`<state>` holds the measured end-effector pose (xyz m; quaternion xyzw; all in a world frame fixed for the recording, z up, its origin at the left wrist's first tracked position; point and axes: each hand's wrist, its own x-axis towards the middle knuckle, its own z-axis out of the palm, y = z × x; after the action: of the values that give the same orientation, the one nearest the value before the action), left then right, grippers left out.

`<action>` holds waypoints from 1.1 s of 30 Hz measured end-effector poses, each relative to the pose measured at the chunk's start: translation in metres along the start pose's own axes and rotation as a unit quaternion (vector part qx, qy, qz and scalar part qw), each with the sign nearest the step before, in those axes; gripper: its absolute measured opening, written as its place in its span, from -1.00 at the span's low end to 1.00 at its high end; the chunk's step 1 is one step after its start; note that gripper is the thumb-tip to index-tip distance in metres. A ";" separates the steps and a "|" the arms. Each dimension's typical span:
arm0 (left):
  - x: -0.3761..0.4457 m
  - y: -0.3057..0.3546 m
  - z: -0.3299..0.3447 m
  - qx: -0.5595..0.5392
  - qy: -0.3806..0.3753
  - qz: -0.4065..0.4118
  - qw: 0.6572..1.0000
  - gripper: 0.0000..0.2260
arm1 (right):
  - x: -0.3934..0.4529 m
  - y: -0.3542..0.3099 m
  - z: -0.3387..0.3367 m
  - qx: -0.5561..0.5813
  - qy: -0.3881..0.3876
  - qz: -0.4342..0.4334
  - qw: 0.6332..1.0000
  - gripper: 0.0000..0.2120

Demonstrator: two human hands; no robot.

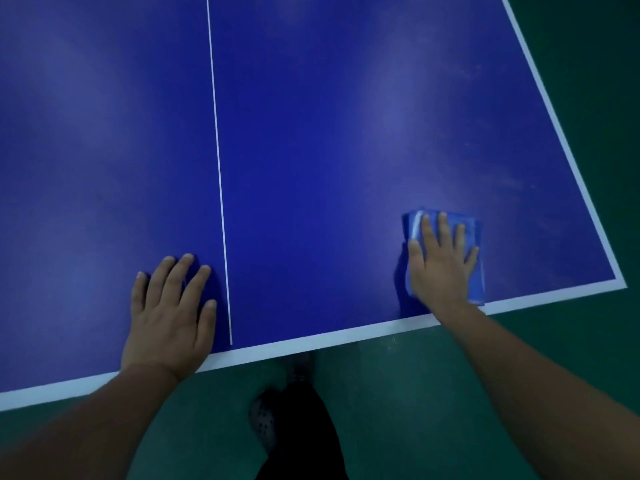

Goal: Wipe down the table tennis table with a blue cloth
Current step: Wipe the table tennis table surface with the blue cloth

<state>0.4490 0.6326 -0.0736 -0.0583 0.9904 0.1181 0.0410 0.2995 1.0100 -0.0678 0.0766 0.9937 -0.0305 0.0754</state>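
A person's right hand (441,263) presses flat, fingers spread, on a folded blue cloth (446,254) at the lower right of the frame, near the corner of the blue table tennis worktop (311,133). The left hand (171,317) rests flat, holding nothing, at lower left, just beside the white centre line (218,168), above a green floor (415,410).

A folded blue cloth (446,244) lies flat on the blue table tennis table (311,150) near its white-edged right corner; faint smudges, possibly dust, mark the surface just beyond it, right of the white centre line.
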 end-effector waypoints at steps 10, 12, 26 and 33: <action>0.000 0.000 0.001 -0.011 0.021 -0.001 1.000 -0.47 | -0.107 -0.100 0.035 -0.019 -0.015 -0.471 0.882 -0.52; -0.001 0.000 0.003 -0.008 0.020 -0.001 1.000 -0.47 | -0.080 -0.067 0.025 -0.052 -0.004 -0.447 0.893 -0.50; 0.002 0.006 0.001 -0.058 0.039 -0.042 0.997 -0.44 | -0.074 -0.039 0.021 -0.015 -0.016 -0.428 0.904 -0.53; 0.007 0.140 0.010 -0.095 0.068 -0.035 0.992 -0.47 | 0.005 0.069 -0.001 -0.007 0.003 -0.001 1.000 -0.47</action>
<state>0.4250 0.7696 -0.0523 -0.1048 0.9724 0.2064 -0.0282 0.3050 1.0784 -0.0708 0.0752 0.9943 -0.0234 0.0725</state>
